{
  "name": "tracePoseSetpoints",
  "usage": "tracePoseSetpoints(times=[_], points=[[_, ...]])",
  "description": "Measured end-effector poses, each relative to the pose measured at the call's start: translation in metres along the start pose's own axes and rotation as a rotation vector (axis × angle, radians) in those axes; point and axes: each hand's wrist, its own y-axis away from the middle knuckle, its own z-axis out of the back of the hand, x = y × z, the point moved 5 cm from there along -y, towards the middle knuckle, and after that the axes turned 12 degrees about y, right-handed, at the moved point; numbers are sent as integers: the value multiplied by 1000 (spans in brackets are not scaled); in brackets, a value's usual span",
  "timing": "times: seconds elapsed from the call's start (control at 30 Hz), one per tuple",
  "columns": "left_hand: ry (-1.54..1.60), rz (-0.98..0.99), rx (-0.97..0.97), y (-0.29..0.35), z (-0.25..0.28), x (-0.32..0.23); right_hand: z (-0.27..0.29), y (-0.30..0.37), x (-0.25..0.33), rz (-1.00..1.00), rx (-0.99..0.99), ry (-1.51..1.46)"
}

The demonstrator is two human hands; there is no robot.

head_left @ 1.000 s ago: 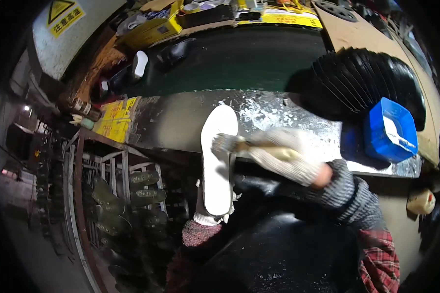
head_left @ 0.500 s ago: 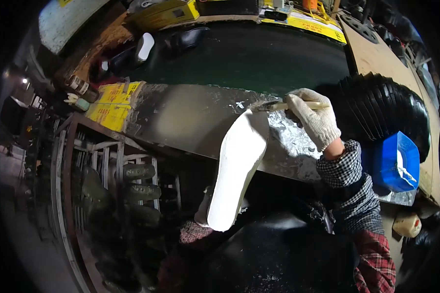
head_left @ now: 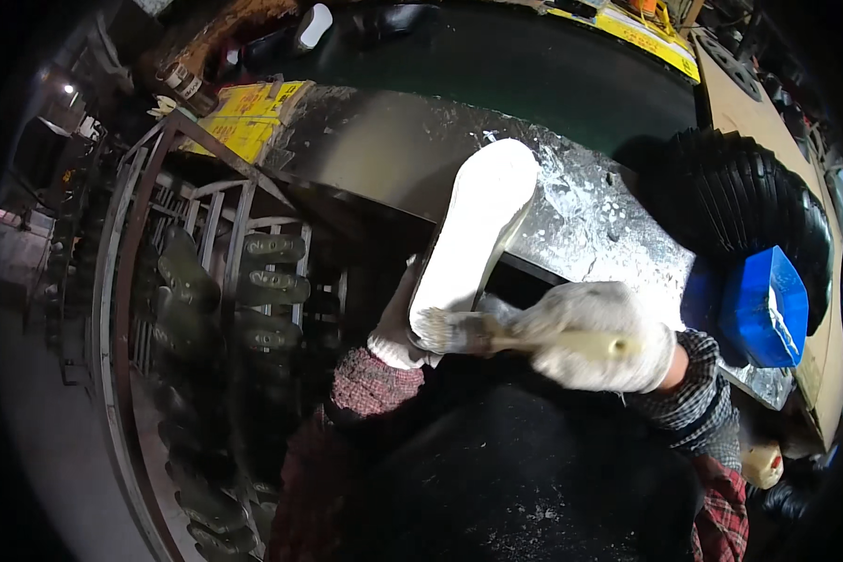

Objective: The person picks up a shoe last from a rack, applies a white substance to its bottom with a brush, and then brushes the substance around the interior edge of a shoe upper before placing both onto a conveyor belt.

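A shoe piece with a bright white underside (head_left: 482, 211) is tilted lengthwise in front of me, its far end over the bench. My left hand (head_left: 393, 323), in a white glove, grips its near end from below and the left; most of the fingers are hidden behind it. In a gloved fist, my right hand (head_left: 609, 337) holds a flat paintbrush (head_left: 473, 334) by its pale handle. The bristles touch the white face at the near end. To the right of that hand stands a blue tub (head_left: 768, 309) with white residue on its wall.
A white-smeared workbench (head_left: 618, 225) lies ahead, with a dark green belt (head_left: 534, 80) beyond it carrying another white-soled shoe (head_left: 315, 27). A metal rack (head_left: 133, 253) with several dark boot shapes (head_left: 276, 281) stands left. Ribbed black material (head_left: 745, 197) bulges behind the tub.
My right hand has brought the brush from the shoe piece's far end to its near end. The view has tipped downward, so the bench and belt sit higher in it.
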Motion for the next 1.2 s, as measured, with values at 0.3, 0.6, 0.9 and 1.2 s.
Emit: tracePoseSetpoints(times=[0.3,0.6,0.9,1.2], points=[[-306,-60,-159,2,16,-15,19,10,27,577,-209,1182],[-283,-29,-371,31,51,-48,50,3,86,820,-571,1845],[-155,37,-341,23,30,-41,48,-14,142,900,-614,1950],[-624,-310,-738,-31,-24,-62,-44,-2,69,870,-102,2025]])
